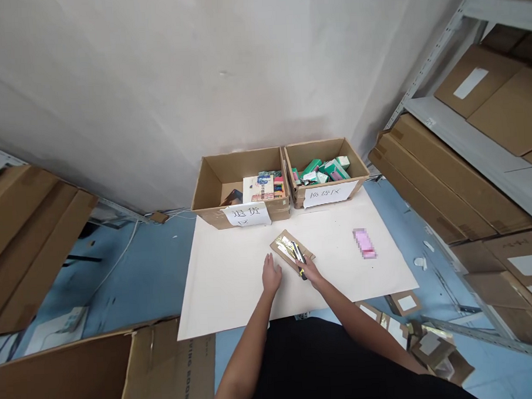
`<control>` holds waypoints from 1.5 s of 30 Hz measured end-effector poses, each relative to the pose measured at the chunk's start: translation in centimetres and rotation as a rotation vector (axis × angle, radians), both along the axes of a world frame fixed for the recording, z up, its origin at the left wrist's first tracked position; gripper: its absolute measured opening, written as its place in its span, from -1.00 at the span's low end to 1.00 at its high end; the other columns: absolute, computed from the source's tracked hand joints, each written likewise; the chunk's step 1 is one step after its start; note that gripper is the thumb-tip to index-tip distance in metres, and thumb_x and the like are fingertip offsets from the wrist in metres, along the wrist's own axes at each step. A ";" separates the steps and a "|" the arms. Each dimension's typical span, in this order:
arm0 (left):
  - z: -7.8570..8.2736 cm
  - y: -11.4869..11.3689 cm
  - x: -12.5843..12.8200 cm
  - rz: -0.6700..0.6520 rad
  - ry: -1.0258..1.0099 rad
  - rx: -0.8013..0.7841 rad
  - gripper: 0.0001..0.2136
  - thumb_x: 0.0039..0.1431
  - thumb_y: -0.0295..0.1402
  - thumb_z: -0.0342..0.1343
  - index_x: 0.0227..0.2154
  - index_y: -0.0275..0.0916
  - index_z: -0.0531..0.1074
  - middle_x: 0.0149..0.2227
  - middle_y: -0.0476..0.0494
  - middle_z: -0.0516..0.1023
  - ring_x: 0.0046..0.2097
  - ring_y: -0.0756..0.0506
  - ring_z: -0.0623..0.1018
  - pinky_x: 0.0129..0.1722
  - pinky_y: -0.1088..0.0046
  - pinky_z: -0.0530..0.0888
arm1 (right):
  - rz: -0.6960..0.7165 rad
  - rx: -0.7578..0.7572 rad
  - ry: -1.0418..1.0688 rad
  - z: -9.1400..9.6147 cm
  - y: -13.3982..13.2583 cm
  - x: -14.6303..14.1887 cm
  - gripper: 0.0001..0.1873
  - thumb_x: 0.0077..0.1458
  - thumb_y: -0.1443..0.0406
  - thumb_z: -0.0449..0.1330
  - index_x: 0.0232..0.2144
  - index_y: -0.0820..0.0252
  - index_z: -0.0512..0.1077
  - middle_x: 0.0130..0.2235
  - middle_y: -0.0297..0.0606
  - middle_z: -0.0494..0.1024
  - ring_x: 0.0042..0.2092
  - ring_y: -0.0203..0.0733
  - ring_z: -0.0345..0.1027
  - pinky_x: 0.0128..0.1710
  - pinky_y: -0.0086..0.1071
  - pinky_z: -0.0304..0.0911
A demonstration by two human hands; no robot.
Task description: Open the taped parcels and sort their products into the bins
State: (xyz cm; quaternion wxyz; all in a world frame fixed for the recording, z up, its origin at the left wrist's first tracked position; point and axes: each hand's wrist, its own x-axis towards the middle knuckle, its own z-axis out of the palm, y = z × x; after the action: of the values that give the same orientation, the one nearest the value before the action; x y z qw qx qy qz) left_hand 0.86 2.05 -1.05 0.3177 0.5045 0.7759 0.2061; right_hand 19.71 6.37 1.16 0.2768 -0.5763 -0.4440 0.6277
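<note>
A small flat brown cardboard parcel (279,244) with a label and shiny tape lies slanted on the white tabletop. My right hand (311,270) is closed around a black and yellow utility knife (300,260), which lies across the parcel's right part. Whether its blade is out is too small to tell. To the left of the parcel, my left hand (271,274) hovers over or rests on the table, fingers stretched forward and holding nothing. It appears apart from the parcel.
Behind the parcel stand two open cardboard boxes with paper signs: the left box (214,217) holds books, the right box (357,185) green cartons. A blurred pink item (364,243) lies on the table (225,283) at right. Shelving (443,121) with cartons borders the right side.
</note>
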 end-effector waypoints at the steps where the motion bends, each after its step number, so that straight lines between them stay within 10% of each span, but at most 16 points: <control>1: 0.7 1.1 0.1 -0.062 0.032 0.013 -0.30 0.36 -0.24 -0.07 0.51 -0.28 -0.04 0.55 -0.24 0.01 0.55 -0.17 0.02 0.51 0.19 0.09 | 0.008 0.017 -0.032 0.2 0.2 0.2 -0.45 0.12 -0.03 0.29 0.07 0.11 0.52 -0.09 -0.19 0.66 -0.11 -0.07 0.52 -0.12 -0.27 0.43; 7: 2.3 5.6 2.3 -0.237 0.186 -0.333 0.08 0.18 0.09 0.15 0.54 -0.19 -0.37 0.58 -0.24 -0.45 0.57 -0.39 -0.18 0.46 -0.16 0.05 | 0.173 0.144 -0.391 2.7 3.4 0.8 -0.51 0.32 0.12 0.10 0.23 0.12 0.39 -0.03 -0.20 0.66 -0.07 -0.06 0.55 -0.08 -0.28 0.43; 15: 2.2 5.5 1.7 -0.268 0.203 -0.445 0.05 0.19 0.14 0.09 0.53 0.02 -0.45 0.56 -0.01 -0.57 0.50 -0.47 0.10 0.31 -0.08 0.32 | 0.668 0.332 -0.758 5.5 7.8 -4.2 -0.33 0.42 0.28 0.01 0.50 -0.08 0.06 0.16 -0.19 0.61 0.08 -0.01 0.53 0.05 -0.27 0.33; 25: 2.1 5.4 1.2 -0.314 0.252 -0.453 0.04 0.21 0.17 0.08 0.51 0.11 -0.50 0.55 0.00 -0.62 0.29 -0.42 0.43 0.18 -0.01 0.44 | 0.852 0.209 -0.982 4.4 6.6 -4.6 0.18 0.18 0.19 0.42 0.56 -0.10 -0.24 0.14 -0.04 0.60 0.13 0.11 0.52 0.07 -0.21 0.31; 45: 2.5 6.0 1.2 -0.289 0.306 -0.460 0.04 0.15 0.24 0.09 0.53 0.13 -0.37 0.56 -0.02 -0.59 0.31 -0.49 0.40 0.19 -0.07 0.42 | 0.767 0.118 -0.896 5.6 1.6 4.6 -0.17 -0.05 0.33 0.36 0.31 -0.06 0.42 -0.06 -0.02 0.68 -0.03 0.20 0.59 -0.13 -0.14 0.38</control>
State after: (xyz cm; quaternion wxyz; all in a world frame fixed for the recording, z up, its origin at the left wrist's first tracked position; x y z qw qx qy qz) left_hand 2.09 8.01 1.45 0.3289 0.5495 0.7614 -0.1007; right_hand 24.36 7.92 6.76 -0.1528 -0.5672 -0.7283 0.3528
